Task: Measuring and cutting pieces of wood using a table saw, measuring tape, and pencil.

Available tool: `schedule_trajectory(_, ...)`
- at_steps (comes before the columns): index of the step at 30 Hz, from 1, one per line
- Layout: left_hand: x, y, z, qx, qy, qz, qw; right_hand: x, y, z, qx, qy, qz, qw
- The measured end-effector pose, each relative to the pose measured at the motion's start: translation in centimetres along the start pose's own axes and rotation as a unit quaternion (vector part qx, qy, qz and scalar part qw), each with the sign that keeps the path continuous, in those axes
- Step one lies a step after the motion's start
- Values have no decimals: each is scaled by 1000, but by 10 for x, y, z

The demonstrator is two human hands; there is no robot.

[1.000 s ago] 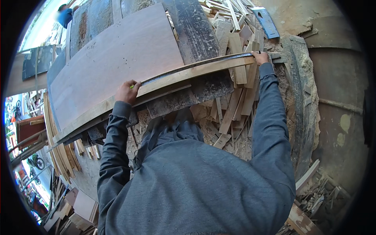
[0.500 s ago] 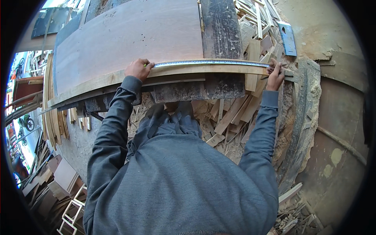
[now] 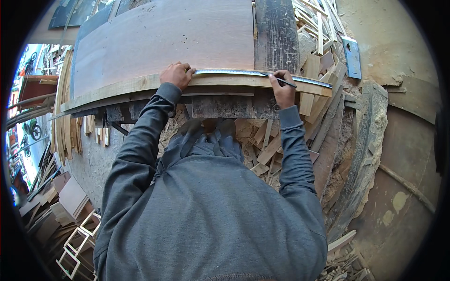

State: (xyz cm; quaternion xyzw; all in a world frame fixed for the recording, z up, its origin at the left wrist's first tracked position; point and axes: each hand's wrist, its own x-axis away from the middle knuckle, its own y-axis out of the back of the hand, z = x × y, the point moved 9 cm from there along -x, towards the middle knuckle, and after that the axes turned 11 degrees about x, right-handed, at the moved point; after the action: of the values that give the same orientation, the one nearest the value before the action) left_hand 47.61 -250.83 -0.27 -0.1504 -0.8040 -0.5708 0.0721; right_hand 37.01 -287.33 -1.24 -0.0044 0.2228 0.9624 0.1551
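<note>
Nearest is the person's grey sweatshirt (image 3: 211, 220), with both sleeves reaching forward, and to its left a small frame of pale slats (image 3: 77, 246) lies by a heap of offcuts. Beyond the torso, loose wood scraps (image 3: 269, 152) litter the ground to the right of the feet. Further out, a long pale plank (image 3: 220, 81) lies across the near edge of a dark, worn desk (image 3: 220, 107), its right end jutting past the desk over the scraps. Along the plank runs the pale blade of a tape measure (image 3: 225, 72). The left hand (image 3: 176, 75) is closed, fingers bent over the blade's left end; its palm is hidden. The right hand (image 3: 283, 89) is nearly closed, pinching a dark pencil (image 3: 286, 82) whose tip points left at the blade; whether it touches cannot be told. Behind the plank, a broad pinkish-brown panel (image 3: 164, 42) covers much of the desk, with a dark scuffed board (image 3: 276, 37) along its right side. Farther right leans a blue piece (image 3: 351, 57) with a hole; far left stands a motorcycle (image 3: 35, 131).
</note>
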Motion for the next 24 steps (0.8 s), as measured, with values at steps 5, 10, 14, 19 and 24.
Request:
schedule_trajectory(5,1,-1,2,-6,14,-4,1000,1,-65,51,34,157,41,986)
schedule_trajectory(10,-1,-4,4,1,26,9,1000,-9,-116,51,29,92,74,993)
schedule_trajectory(14,-1,-4,3,6,24,12,1000,-18,-131,40,13,79,47,996)
schedule_trajectory(19,0,-2,2,-2,21,13,1000,-20,-140,22,-58,48,79,994)
schedule_trajectory(24,-1,-1,3,3,23,11,1000,-19,-133,25,30,69,50,996)
